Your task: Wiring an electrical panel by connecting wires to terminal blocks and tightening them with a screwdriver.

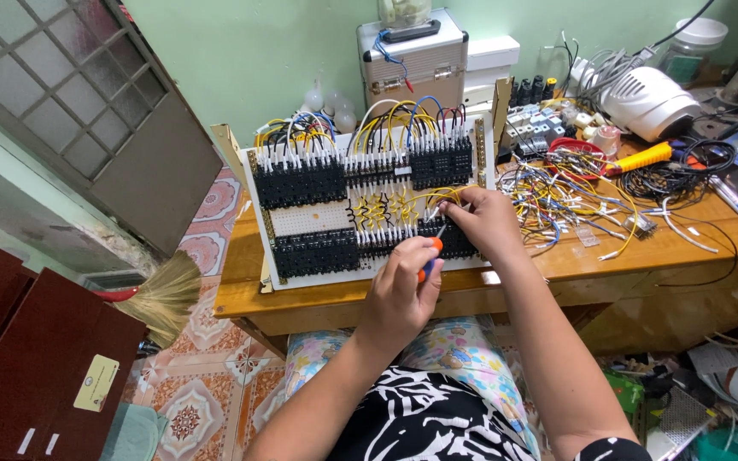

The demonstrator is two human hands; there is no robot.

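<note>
The scene is evenly and softly lit, shadows are kept faint, focus is held throughout, and straight lines are bowed at the edges.

Home elec workshop, wooden bench (241, 294) w/ wire clutter (557, 192), relay panel (369, 201), patterned floor tiles (194, 401), broom (160, 294)

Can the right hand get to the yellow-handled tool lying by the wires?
Probably yes. The right hand is pinching a yellow wire on the panel, and the yellow-handled tool lies to its right on the table. Only loose wires lie between, low and flat.
</note>
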